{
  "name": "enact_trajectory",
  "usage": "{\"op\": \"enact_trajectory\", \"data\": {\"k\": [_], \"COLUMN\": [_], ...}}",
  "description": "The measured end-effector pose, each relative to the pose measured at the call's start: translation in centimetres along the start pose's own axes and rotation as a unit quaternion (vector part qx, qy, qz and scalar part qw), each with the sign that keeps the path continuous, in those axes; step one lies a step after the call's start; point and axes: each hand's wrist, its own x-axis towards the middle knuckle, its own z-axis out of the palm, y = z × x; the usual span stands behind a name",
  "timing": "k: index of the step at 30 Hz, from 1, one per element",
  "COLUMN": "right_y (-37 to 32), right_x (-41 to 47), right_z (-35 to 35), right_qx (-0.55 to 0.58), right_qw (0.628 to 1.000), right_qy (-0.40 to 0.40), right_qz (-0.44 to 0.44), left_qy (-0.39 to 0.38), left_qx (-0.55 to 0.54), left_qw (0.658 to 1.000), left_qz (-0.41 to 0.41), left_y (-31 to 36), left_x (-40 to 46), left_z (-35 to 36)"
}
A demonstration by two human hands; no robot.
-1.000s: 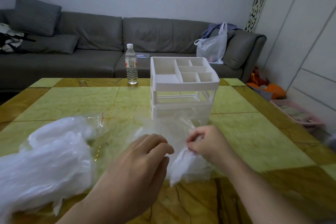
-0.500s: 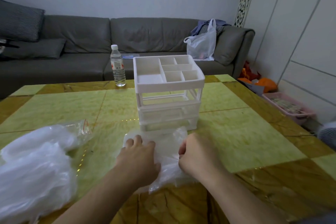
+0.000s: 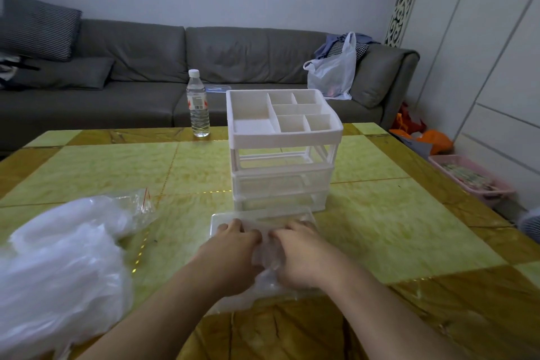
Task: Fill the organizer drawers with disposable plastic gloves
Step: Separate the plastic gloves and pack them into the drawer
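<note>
Both hands, the left hand (image 3: pixel 233 245) and right hand (image 3: pixel 298 248), have now pushed the folded gloves (image 3: pixel 267 257) flat-fingered into the clear drawer (image 3: pixel 217 221) near the organizer (image 3: pixel 283 137), so one drawer looks nearly filled.

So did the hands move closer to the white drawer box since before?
Yes. Both hands, left and right, went forward across the table toward the organizer, pressing gloves into the pulled-out clear drawer.
</note>
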Motion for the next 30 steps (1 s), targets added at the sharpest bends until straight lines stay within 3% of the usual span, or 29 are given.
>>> {"op": "enact_trajectory", "data": {"k": [5,9,18,23,26,30], "right_y": [0.0,0.2,0.3,0.1,0.0,0.0], "right_x": [1.5,2.3,1.5,1.8,1.4,1.3], "right_z": [0.8,1.4,1.0,0.9,0.7,0.5], "right_qx": [0.024,0.01,0.056,0.042,0.045,0.054], "right_qw": [0.999,0.999,0.997,0.997,0.998,0.997], "right_qy": [-0.029,-0.028,-0.032,-0.049,-0.048,-0.05], "right_qz": [0.026,0.037,0.038,0.036,0.023,0.027], "left_qy": [0.115,0.067,-0.044,0.07,0.024,-0.04], "left_qx": [-0.099,-0.169,-0.094,-0.02,0.076,0.126], "left_qw": [0.988,0.98,0.994,0.997,0.995,0.986], "left_qz": [0.037,0.085,0.024,-0.018,-0.057,-0.098], "left_y": [0.1,0.6,-0.2,1.9,3.2,3.5], "left_x": [-1.5,-3.3,-2.5,-1.7,-1.7,-0.6], "left_z": [-0.8,-1.5,-2.1,-2.7,-2.3,-1.3]}}
